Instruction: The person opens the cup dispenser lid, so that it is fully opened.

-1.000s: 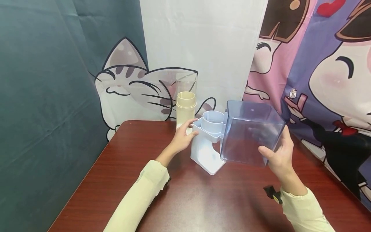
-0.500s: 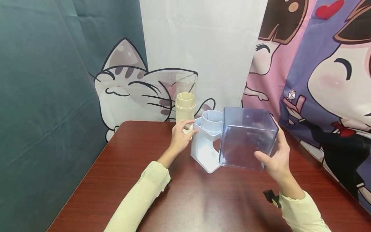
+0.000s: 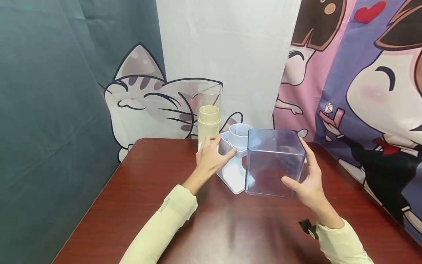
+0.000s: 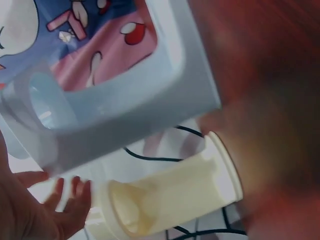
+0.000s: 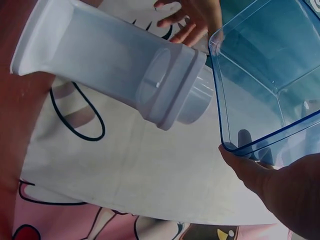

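Observation:
My right hand [image 3: 308, 183] grips a clear blue-tinted square box [image 3: 271, 165] by its right side, thumb in front. Its open side shows in the right wrist view, where the rim [image 5: 220, 90] sits close to the stand's top. Left of the box is a light blue plastic stand [image 3: 234, 172], upright on the table, with a round collar [image 3: 240, 135] on top and a cut-out below. My left hand [image 3: 211, 156] is at the stand's upper left corner, thumb and fingers spread. In the left wrist view its fingers [image 4: 75, 200] are near the stand's edge.
A cream stand [image 3: 208, 126] with a clear cylinder [image 3: 209, 95] on it stands just behind my left hand. The reddish-brown table [image 3: 148, 183] runs back to a printed cloth backdrop [image 3: 227, 55] with cartoon figures.
The box has come left and down, tilting less, and now covers more of the stand. My left thumb has moved right across the stand's front edge.

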Tool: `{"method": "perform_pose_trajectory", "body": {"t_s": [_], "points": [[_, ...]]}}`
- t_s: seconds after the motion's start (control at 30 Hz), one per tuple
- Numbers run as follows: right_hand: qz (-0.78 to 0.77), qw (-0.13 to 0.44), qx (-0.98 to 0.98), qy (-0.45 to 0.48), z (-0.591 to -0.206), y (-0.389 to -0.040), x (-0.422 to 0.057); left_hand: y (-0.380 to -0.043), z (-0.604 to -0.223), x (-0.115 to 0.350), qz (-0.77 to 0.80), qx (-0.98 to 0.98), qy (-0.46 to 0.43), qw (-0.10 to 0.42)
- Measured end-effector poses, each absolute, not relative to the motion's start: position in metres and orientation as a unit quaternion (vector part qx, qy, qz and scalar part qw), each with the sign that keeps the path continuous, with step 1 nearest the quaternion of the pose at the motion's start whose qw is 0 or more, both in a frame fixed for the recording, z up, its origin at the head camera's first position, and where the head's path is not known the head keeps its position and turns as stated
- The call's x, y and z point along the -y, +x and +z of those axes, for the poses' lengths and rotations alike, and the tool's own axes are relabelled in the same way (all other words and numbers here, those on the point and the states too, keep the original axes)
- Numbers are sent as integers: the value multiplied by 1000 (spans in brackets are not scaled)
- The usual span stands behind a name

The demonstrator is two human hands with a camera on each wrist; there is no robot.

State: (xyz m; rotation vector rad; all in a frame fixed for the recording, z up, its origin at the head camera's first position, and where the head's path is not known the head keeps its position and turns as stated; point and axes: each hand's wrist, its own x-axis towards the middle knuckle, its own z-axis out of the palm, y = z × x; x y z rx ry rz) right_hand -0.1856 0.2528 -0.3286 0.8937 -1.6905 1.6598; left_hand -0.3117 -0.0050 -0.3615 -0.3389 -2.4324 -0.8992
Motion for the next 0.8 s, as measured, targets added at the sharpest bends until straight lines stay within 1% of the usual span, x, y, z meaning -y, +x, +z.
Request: {"method": "perform_pose_trajectory", "body": {"t_s": [0.2,0.3,0.67,0.8], "points": [[632,292,637,332,-331,-187,-253,-310,-347,-13,-316,921,-84,212],[632,289,640,327,-332,-187,-254,-311,-343,-19,-309,928,-67,197],[615,302,673,279,-344,-193,-257,-323,-341,-16,-304,926,-110,194],[600,303,698,248,-345,-194,-258,-328,-341,-15,-305,925,-120,193]]}}
